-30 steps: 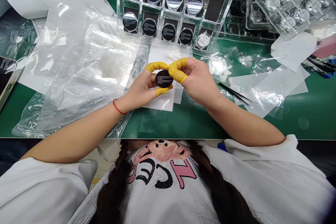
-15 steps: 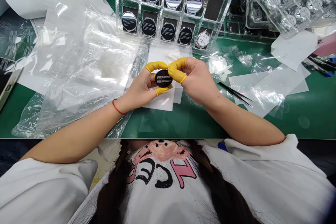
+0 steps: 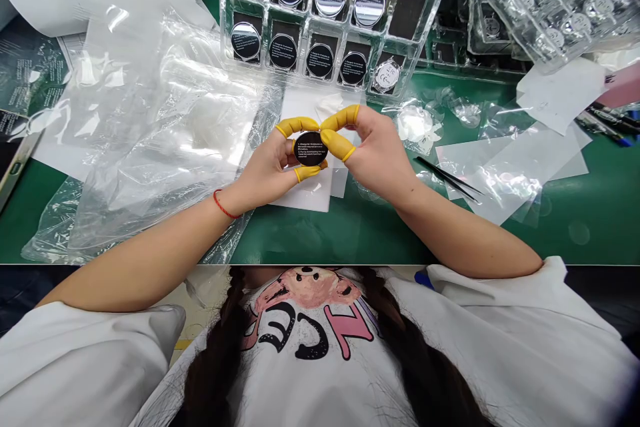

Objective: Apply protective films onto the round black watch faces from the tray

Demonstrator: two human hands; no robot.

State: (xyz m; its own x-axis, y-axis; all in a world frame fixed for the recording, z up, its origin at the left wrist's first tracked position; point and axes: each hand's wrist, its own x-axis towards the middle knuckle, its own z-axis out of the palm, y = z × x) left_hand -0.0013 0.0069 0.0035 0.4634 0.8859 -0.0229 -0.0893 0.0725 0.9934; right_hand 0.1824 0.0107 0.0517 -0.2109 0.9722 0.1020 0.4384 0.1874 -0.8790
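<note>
A round watch [image 3: 311,149] with a black face and white printed text is held over the bench. My left hand [image 3: 275,163] grips it from the left, with yellow-cased fingertips above and below its rim. From the right, the thumb and forefinger of my right hand [image 3: 365,147] are pinched together at its upper right edge, the thumb overlapping the face. Whether a thin film lies between those tips I cannot tell. Yellow finger cots cover the fingertips on both hands. White sheets [image 3: 320,197] lie beneath the watch.
A clear compartment tray [image 3: 325,17] of similar round watches stands behind my hands. Another tray [image 3: 555,0] leans at the upper right. Black tweezers [image 3: 447,178] and peeled clear films [image 3: 419,123] lie right of my hands. Plastic bags [image 3: 165,120] cover the left side.
The watch has shifted very slightly left and its face has tilted a little. My right forefinger and knuckles are raised slightly. The grip of both hands looks the same.
</note>
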